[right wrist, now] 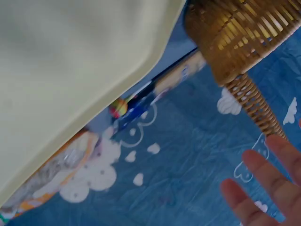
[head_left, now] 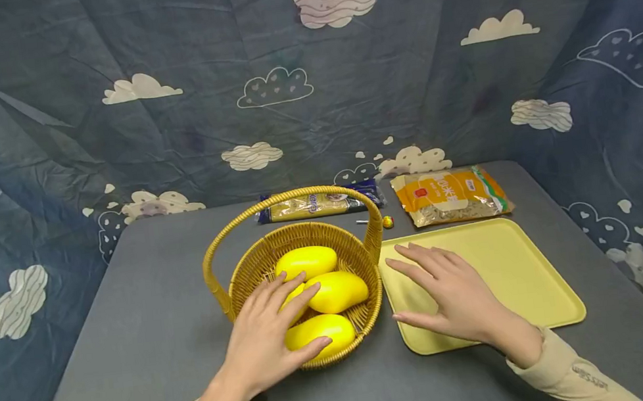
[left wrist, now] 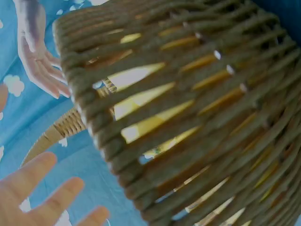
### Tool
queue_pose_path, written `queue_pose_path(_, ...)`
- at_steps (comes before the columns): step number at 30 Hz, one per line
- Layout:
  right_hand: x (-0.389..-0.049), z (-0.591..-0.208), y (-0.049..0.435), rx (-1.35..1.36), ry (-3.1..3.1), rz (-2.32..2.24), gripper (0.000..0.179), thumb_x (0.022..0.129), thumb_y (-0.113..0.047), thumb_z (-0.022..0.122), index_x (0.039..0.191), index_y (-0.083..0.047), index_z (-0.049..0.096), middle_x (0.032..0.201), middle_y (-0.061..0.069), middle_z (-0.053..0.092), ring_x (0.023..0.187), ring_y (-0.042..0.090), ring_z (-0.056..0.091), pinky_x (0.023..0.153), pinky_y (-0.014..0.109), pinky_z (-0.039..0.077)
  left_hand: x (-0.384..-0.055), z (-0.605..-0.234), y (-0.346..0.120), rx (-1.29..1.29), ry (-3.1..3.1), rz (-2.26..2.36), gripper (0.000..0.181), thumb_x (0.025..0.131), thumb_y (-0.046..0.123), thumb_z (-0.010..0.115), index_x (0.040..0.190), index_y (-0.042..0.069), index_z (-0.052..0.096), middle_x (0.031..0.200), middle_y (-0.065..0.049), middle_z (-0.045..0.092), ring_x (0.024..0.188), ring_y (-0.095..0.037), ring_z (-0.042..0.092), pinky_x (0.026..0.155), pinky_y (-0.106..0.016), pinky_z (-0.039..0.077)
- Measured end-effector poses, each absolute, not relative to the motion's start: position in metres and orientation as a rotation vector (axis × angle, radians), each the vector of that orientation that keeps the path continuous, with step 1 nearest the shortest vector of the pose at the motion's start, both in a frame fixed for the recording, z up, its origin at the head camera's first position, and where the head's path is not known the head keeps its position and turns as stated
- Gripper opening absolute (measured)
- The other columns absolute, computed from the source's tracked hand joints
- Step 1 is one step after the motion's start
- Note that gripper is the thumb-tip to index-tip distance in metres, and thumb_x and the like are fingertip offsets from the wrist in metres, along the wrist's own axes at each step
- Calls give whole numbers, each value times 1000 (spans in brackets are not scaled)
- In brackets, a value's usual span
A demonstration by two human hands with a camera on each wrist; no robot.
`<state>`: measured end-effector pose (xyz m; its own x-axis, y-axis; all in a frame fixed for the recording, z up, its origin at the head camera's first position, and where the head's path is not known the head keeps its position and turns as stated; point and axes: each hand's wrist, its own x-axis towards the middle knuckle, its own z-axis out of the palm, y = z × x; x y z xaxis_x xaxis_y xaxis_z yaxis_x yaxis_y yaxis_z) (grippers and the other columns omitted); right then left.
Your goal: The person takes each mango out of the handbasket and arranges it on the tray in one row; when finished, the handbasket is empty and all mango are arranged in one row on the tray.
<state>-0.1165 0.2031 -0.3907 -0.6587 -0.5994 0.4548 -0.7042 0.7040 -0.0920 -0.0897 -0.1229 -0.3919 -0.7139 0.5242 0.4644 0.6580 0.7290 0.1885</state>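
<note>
A round wicker basket (head_left: 235, 283) with a tall arched handle stands on the table and holds several yellow mangoes (head_left: 338, 292). Over its near left side hovers my left hand (head_left: 271, 335), fingers spread and holding nothing; it hides part of one mango. My right hand (head_left: 451, 291) is above the left part of a pale yellow tray (head_left: 502, 272), fingers apart, nothing in it. In the left wrist view the left fingers (left wrist: 33, 176) show beside the basket's woven wall (left wrist: 188, 94). The right fingers (right wrist: 258, 183) appear near the basket handle (right wrist: 254, 103) in the right wrist view.
Behind the basket lies a blue and yellow packet (head_left: 316, 204). A lollipop (head_left: 387, 222) rests between basket and packets. At the back right, an orange bag of grain (head_left: 452, 195) lies beyond the tray. A cloud-patterned cloth (head_left: 393, 99) hangs around the grey table (head_left: 150, 312).
</note>
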Motion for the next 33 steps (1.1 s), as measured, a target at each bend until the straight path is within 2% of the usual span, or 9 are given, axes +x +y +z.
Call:
queue_pose_path(6, -122, -387, 181, 1119, -2369, 546, 50, 84, -47, 67, 122, -14, 64, 124, 7, 59, 106, 23, 58, 85, 44, 47, -85, -401, -127, -849, -2065, -861, 35, 88, 41, 65, 106, 12, 71, 104, -3, 67, 93, -22, 61, 79, -36, 47)
queue_pose_path(9, -127, -385, 168, 1188, -2348, 582, 46, 83, -41, 72, 118, -13, 65, 118, 4, 62, 103, 21, 59, 84, 41, 48, -85, -405, -130, -767, -1796, -991, 27, 88, 31, 67, 88, 4, 70, 84, -8, 65, 74, -23, 59, 70, -29, 46)
queue_pose_path(12, -133, -382, 157, 1253, -2364, 594, 45, 83, -40, 72, 119, -12, 64, 116, 2, 62, 102, 17, 59, 84, 38, 49, -84, -407, -134, -612, -1620, -1069, 35, 87, 28, 68, 79, -6, 61, 75, -14, 55, 70, -21, 51, 69, -23, 42)
queue_pose_path(15, -139, -379, 148, 1304, -2423, 588, 48, 85, -42, 70, 122, -12, 62, 118, 2, 61, 103, 17, 58, 84, 37, 48, -82, -409, -140, -445, -1581, -1183, 43, 85, 23, 69, 85, -16, 49, 81, -19, 47, 76, -21, 46, 71, -23, 37)
queue_pose_path(18, -145, -374, 140, 1337, -2522, 566, 52, 86, -42, 68, 127, -12, 59, 122, 5, 59, 107, 19, 57, 88, 39, 47, -82, -414, -147, -326, -1685, -1320, 46, 81, 9, 69, 103, -21, 42, 100, -23, 42, 89, -26, 44, 79, -27, 36)
queue_pose_path(21, -150, -371, 133, 1367, -2640, 538, 52, 89, -42, 65, 131, -13, 57, 128, 9, 56, 114, 23, 54, 93, 41, 44, -85, -422, -152, -214, -1885, -1460, 59, 77, -3, 67, 124, -18, 35, 121, -26, 36, 105, -29, 41, 88, -28, 33)
queue_pose_path(24, -154, -371, 127, 1395, -2742, 522, 50, 91, -41, 62, 133, -14, 55, 133, 12, 52, 119, 26, 51, 95, 43, 42, -89, -429, -155, -140, -2045, -1601, 63, 80, -6, 66, 134, -11, 35, 133, -27, 34, 118, -31, 38, 94, -25, 31)
queue_pose_path(29, -161, -372, 120, 1442, -2836, 534, 50, 92, -39, 61, 134, -13, 53, 136, 16, 49, 121, 30, 49, 97, 46, 40, -105, -448, -161, -177, -2011, -1756, 44, 86, -10, 61, 127, -11, 46, 139, -28, 38, 127, -37, 36, 97, -19, 34)
queue_pose_path(33, -167, -372, 117, 1454, -2897, 555, 51, 92, -39, 62, 135, -13, 52, 133, 14, 50, 118, 30, 50, 96, 45, 41, -117, -468, -167, -205, -1900, -1796, 27, 89, -12, 57, 116, -12, 53, 136, -28, 43, 127, -31, 40, 96, -20, 36)
